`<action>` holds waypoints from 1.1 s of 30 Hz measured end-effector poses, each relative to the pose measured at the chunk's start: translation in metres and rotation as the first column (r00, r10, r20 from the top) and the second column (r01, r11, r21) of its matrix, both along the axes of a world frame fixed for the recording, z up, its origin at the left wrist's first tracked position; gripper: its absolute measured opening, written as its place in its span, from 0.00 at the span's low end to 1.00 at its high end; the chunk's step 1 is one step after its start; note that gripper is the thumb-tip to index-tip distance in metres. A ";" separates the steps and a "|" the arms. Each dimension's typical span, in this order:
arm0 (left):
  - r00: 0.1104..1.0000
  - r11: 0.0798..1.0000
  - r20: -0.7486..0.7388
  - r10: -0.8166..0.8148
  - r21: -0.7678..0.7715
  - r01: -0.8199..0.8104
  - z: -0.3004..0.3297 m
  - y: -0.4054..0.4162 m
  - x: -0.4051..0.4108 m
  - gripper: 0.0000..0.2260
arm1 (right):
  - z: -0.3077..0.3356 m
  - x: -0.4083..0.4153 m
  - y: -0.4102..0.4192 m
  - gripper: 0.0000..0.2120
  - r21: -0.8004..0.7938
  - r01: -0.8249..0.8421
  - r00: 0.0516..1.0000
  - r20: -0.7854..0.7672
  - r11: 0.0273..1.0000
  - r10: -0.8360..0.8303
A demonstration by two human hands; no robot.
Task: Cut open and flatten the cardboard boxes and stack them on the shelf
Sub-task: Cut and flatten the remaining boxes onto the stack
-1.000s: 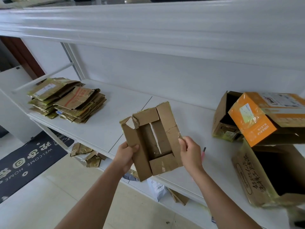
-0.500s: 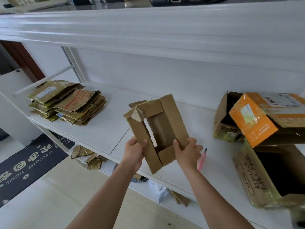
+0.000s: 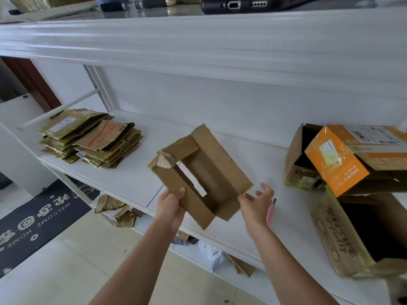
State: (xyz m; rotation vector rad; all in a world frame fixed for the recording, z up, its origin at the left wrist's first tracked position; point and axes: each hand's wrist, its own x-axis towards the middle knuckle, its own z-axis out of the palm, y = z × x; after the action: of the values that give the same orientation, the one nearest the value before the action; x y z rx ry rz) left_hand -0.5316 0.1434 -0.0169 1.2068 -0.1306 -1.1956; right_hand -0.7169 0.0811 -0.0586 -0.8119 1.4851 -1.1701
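So you are partway through, by the look of it. On the shelf [image 3: 136, 179], three boxes at the right end wait uncut: the large brown box [image 3: 343, 241] lying on its side at the front right corner, the orange box [image 3: 343, 159] tilted on top of it, and a smaller open carton [image 3: 296, 159] behind, near the back edge. Toward the left end sits your stack of flattened cardboard [image 3: 92, 139], already many layers deep, so much of the work seems done.

Next comes the piece in hand. You hold the small brown box [image 3: 198, 172] over the front edge of the shelf, near its middle. It is cut open and mostly collapsed, yet its flaps stand up around a rectangular gap, with a torn, taped corner at the upper left. It likely needs pressing flat before it joins the stack.

Your left hand [image 3: 170, 208] grips its lower left edge, thumb on top. Your right hand [image 3: 256, 203] is spread and loose, fingertips just at the lower right flap, not clamping it. A pink cutter [image 3: 271, 211] lies on the shelf just beside that hand.
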 end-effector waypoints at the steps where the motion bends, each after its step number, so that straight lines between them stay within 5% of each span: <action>1: 0.999 1.000 -0.040 0.008 -0.009 -0.008 -0.002 0.001 0.001 0.09 | 0.002 0.000 0.002 0.35 0.023 -0.001 0.999 0.043 1.000 0.000; 5: 0.998 0.998 -0.056 -0.022 0.051 0.025 -0.008 0.004 0.002 0.10 | 0.005 -0.001 0.003 0.10 0.024 -0.221 0.969 -0.107 0.975 0.222; 8: 0.956 0.949 0.292 -0.024 0.306 -0.070 -0.010 -0.001 0.011 0.15 | 0.012 -0.011 -0.004 0.09 -0.060 -0.222 0.946 -0.254 0.973 0.201; 13: 0.561 0.846 0.781 -0.275 0.473 -0.244 -0.014 0.002 0.037 0.49 | 0.019 -0.016 -0.001 0.15 -0.110 -0.305 0.898 -0.365 0.946 0.247; 15: 0.356 0.829 0.833 -0.424 0.515 -0.219 -0.018 0.003 0.046 0.47 | 0.020 -0.018 0.002 0.17 -0.122 -0.328 0.893 -0.363 0.937 0.265; 19: 0.182 0.809 0.820 -0.543 0.569 -0.151 -0.023 0.005 0.051 0.30 | 0.021 -0.020 0.003 0.11 -0.108 -0.407 0.845 -0.422 0.907 0.329; 28: 0.323 0.762 0.774 -0.545 0.618 -0.195 -0.020 0.000 0.053 0.32 | 0.035 -0.025 0.002 0.17 -0.114 -0.585 0.733 -0.500 0.803 0.462; 33: 0.320 0.788 0.804 -0.500 0.576 -0.217 -0.026 0.003 0.046 0.26 | 0.043 -0.027 0.002 0.23 -0.138 -0.632 0.711 -0.495 0.763 0.499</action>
State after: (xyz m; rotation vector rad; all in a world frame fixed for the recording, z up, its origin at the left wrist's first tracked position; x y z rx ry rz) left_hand -0.4861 0.1465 -0.0429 2.4661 -0.8405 -0.4637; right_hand -0.7440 0.0830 -0.0161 -1.7052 1.2448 -0.7548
